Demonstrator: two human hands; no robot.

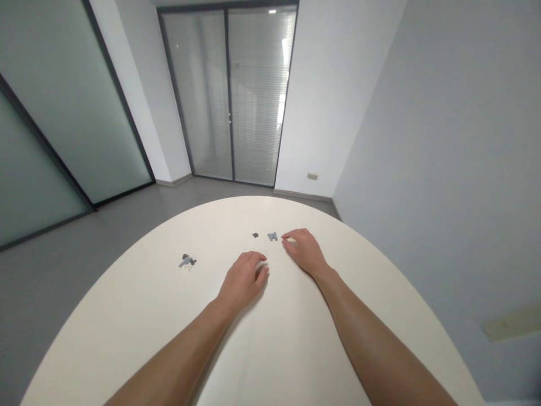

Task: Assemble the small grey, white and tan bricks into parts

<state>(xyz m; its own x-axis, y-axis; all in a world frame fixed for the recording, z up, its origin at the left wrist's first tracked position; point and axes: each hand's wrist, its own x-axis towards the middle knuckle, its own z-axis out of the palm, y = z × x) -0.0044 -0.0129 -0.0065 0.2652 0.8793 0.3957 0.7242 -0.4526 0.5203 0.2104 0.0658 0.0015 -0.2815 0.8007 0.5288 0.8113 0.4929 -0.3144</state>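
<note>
My left hand [247,276] rests on the white round table [270,349], thumb and fingers apart with nothing visible between them. Further out, my right hand [303,250] lies on the tabletop, its thumb and fingertips slightly apart and bare. Just left of its fingertips is a small flat grey-blue piece [273,237] with a notched outline. Beside that piece lies a smaller dark piece [255,235]. Over to the left sits a little pile of grey-blue and dark pieces [186,261], with some thin pale bits at its near side. What the pieces are is too small to tell.
The table's curved far edge [253,197] runs in front of me. Beyond it stand a glass door [228,96] with blinds and a white wall with a socket [312,176]. Frosted glass panels [80,101] are at the left, a grey wall [448,158] at the right.
</note>
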